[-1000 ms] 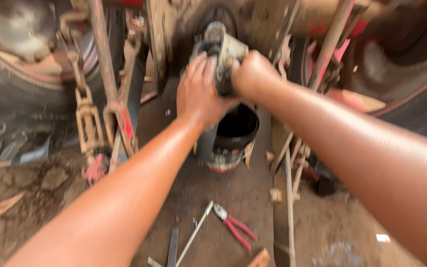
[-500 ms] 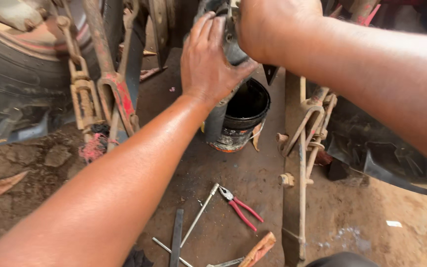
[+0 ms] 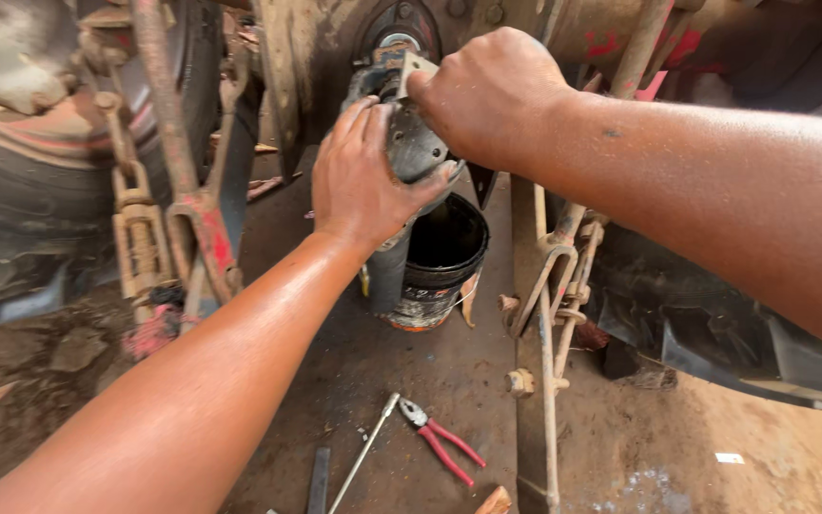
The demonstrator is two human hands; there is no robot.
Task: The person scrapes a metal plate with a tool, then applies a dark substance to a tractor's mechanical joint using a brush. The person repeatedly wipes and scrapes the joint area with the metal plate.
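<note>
Our left hand (image 3: 359,181) is wrapped round the dark metal housing (image 3: 414,148) at the rear of the tractor, palm on its left face, thumb hooked under at approx 5 o'clock, fingers (image 3: 354,119) closed on it. Our right hand (image 3: 489,95) sits at 1 o'clock of the left one, fist clamped on the top of the same part near its grey bracket (image 3: 413,67); both hands are gripping, no gap showing.

Vs half a sec ago: view has pulled back and up a bit, so the housing now sits lower in frame and both hands show whole. Grip looks the same; the right hand has shifted from covering the top to sitting more at the part's right side. We judge the part is still seated against the axle casing (image 3: 335,48), not free yet, so it's prob being worked or wiggled, w/ both hands needed to bear it.

Directly below, at 6 o'clock of the hands, stands a black bucket (image 3: 444,247) on the ground, open top, under the part. Further down, red-handled pliers (image 3: 440,440) and a thin metal rod (image 3: 363,452) lie on the dirt floor (image 3: 639,447). At 9 o'clock hangs a rusty chain link (image 3: 140,238) beside the red lift arm (image 3: 168,124). At 3 o'clock, a linkage rod (image 3: 549,381).
</note>
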